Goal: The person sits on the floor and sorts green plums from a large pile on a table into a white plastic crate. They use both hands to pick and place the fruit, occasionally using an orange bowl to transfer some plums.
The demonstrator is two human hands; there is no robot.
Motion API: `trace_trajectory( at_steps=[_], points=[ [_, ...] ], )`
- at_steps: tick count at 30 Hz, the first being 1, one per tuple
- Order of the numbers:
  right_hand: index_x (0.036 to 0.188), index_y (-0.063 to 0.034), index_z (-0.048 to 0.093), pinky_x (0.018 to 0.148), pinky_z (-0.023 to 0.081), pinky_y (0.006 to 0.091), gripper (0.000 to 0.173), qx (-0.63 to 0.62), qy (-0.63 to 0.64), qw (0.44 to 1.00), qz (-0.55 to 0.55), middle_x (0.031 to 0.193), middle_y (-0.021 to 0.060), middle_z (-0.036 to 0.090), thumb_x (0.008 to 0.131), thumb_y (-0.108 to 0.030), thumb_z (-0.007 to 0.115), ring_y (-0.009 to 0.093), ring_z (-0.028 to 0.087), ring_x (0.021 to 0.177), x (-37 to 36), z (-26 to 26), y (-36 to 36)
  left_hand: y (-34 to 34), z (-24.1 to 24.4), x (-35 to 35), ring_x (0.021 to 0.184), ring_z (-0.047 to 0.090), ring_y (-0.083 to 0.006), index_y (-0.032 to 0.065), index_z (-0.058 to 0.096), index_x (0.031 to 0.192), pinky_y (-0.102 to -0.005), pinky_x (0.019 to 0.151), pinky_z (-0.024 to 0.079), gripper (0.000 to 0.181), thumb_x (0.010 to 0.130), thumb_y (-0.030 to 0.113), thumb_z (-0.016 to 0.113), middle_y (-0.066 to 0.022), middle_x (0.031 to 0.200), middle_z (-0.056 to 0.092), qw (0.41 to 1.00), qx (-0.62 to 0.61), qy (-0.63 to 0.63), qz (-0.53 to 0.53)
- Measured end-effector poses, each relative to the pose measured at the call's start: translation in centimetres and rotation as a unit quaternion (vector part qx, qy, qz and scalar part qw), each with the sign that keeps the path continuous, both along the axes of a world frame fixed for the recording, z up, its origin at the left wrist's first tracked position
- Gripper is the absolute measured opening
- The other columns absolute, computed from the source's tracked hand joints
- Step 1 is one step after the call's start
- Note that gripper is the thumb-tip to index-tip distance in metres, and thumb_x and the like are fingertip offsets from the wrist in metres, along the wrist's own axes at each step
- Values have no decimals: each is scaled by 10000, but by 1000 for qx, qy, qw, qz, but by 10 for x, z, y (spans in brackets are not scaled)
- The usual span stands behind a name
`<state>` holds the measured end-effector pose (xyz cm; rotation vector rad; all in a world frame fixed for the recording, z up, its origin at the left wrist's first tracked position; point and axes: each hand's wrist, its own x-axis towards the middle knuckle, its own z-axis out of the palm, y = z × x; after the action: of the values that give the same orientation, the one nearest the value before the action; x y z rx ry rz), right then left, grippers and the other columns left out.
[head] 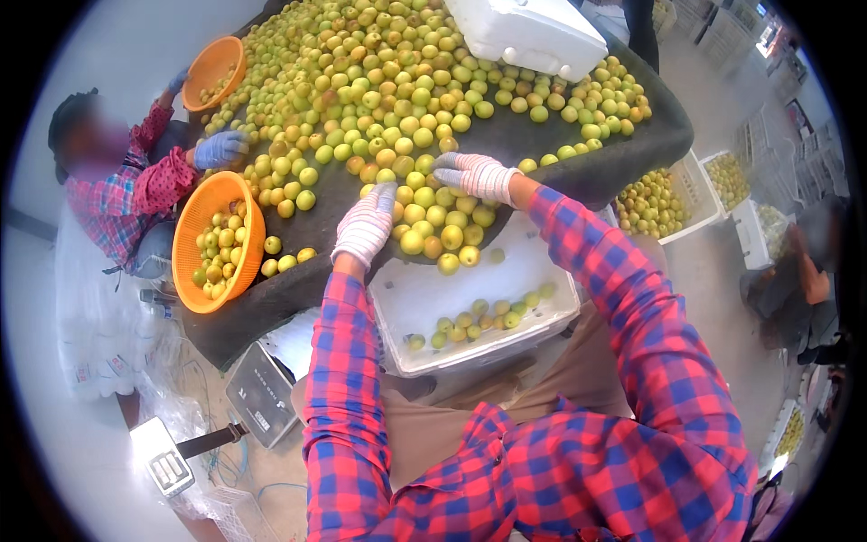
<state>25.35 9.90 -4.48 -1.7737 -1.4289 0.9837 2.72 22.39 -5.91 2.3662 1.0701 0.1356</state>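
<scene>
Yellow-green round fruits (366, 81) lie in a broad heap on a table covered in dark cloth (535, 139). My left hand (366, 227), in a striped knit glove, rests with extended fingers against the left side of a cluster of fruits (433, 217) at the near edge. My right hand (474, 175), gloved alike, lies at the cluster's upper right, fingers spread over fruits. Neither hand is closed around a fruit. Just below the cluster stands a white foam box (474, 356) with a plastic liner and several fruits on its bottom.
A co-worker (122, 183) in blue gloves sits at the left, beside two orange plastic baskets (256, 244) of fruit. A white foam box (528, 34) lies on the table's far side. Bottom left stands a scale (261, 396). White crates (694, 186) of fruit and another person (799, 284) are at right.
</scene>
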Motion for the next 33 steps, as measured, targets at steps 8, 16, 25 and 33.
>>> trace_trajectory(
  at_steps=[8,16,25,33],
  points=[
    [1324,-124,557,977,450,390,586,19,-48,999,13,1205,197,637,900,-529,552,335,592,1147,-5,-10,-19,-16,4,17,1237,524,-337,160,521,1363,-394,1044,380,552,973,514,355,-163,1325,573,999,-12,-3,-35],
    [1328,-122,556,966,466,393,594,23,-41,996,73,1218,187,635,859,-482,622,329,607,1129,-4,-12,-23,-47,15,28,1240,534,-315,121,516,1369,-371,1046,384,589,969,537,398,-176,1310,585,1000,-14,12,7],
    [1197,-69,624,866,525,388,655,26,-38,996,79,1089,172,684,711,-492,739,309,666,996,-13,-1,-59,-107,2,35,989,651,-345,92,584,1246,-405,851,486,441,963,412,471,-197,1065,676,991,-42,-125,23],
    [1126,-93,614,886,511,430,606,177,-76,973,124,1138,151,599,608,-313,837,354,613,1064,-28,-8,-90,-152,-18,12,896,661,-350,7,589,1169,-420,836,513,394,852,233,649,-189,1001,671,960,138,-242,-13]
  ],
)
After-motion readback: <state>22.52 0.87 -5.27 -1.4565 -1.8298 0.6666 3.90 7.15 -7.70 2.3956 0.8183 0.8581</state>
